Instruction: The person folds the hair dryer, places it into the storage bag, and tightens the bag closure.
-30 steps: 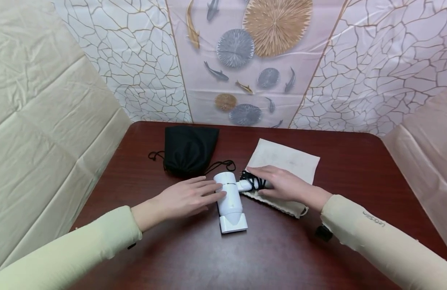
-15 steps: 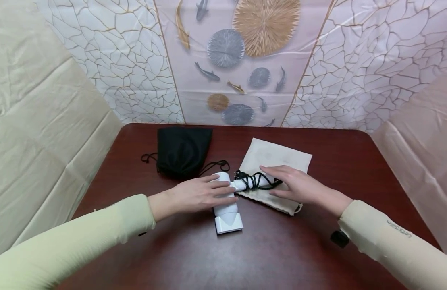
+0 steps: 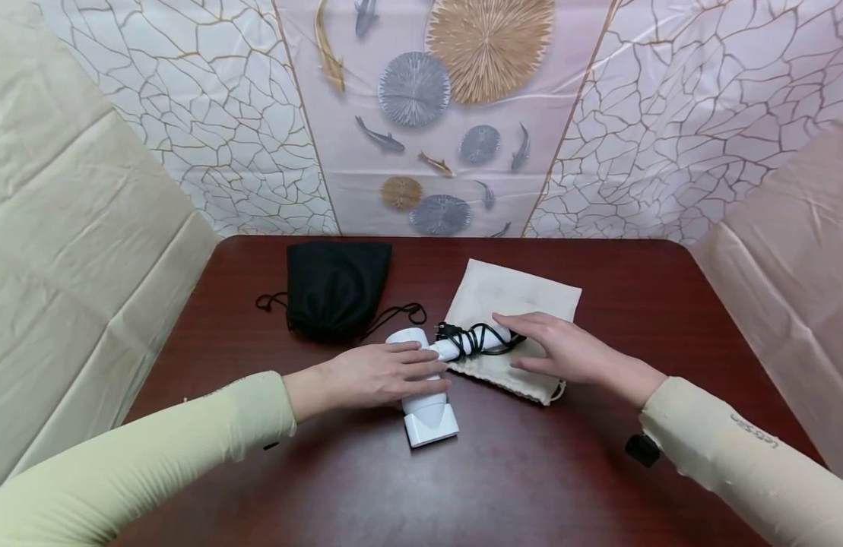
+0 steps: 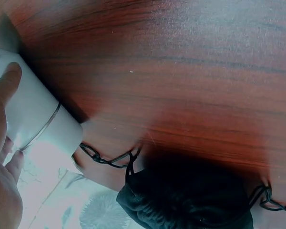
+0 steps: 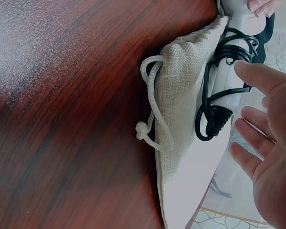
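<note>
A white hair dryer (image 3: 429, 422) lies in the middle of the table, its nozzle towards me and its handle towards the right. My left hand (image 3: 366, 374) grips the barrel from above; in the left wrist view the thumb (image 4: 10, 78) is on one side and fingertips show on the other. A black cord (image 3: 477, 339) is wound around the handle. Beside the handle's end, my right hand (image 3: 554, 346) is held with fingers spread and grips nothing. The right wrist view has its thumb (image 5: 252, 71) overlapping the cord. Under the handle lies a cream drawstring bag (image 3: 517, 292).
A black drawstring pouch (image 3: 337, 285) lies at the back left of the dark red wooden table (image 3: 640, 304), its strings (image 3: 402, 310) reaching towards the dryer. Patterned cloth (image 3: 257, 114) hangs behind the table, and plain beige sheets (image 3: 72, 197) flank both sides.
My left hand has moved right, from touching the dryer's side to gripping its barrel. My right hand has drawn back from the corded handle, leaving it uncovered. The head view has shifted slightly.
</note>
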Demonstrator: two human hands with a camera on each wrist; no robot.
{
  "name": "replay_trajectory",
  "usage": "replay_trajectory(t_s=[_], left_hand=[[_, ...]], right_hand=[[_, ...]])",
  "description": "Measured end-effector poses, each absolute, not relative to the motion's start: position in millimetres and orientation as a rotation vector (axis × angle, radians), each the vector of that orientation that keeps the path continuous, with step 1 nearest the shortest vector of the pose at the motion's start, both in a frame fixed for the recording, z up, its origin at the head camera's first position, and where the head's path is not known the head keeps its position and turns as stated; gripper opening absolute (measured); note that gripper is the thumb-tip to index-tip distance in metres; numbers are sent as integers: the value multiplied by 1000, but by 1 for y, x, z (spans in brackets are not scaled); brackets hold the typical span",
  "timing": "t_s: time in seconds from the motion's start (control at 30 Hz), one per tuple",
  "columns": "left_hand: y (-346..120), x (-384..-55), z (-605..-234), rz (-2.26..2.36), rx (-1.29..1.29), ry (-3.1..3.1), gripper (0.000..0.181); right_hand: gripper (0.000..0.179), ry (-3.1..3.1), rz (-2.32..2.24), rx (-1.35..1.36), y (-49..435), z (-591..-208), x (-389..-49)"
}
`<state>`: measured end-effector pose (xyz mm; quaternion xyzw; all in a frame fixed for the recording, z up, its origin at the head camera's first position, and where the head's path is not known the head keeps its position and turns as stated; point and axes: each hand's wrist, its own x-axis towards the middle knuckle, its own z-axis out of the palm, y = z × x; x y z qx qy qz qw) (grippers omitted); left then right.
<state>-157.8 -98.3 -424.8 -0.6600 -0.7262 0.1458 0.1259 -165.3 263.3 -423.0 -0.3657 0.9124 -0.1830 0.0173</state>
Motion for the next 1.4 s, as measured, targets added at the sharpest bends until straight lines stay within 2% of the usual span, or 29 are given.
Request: replay_trajectory(t_s=[0.3,0.67,1.0,1.4], left_hand=[[-97,-155,-427,442,-1955,-2036,55],[-87,-148,-430,427,-2021,-2065,69],[-88,-145,-436,438,-1970,-1985,52],[-95,-141,-424,349,-1901,-2056,57]], right_hand=[[73,2802,-566,-1116,257,-423,-168],[74,2798,-559,-1164,251,-421,-174],[71,2798,-559,-1207,244,-419,-180],[65,2779,-647,-1243,233,-407,-194]])
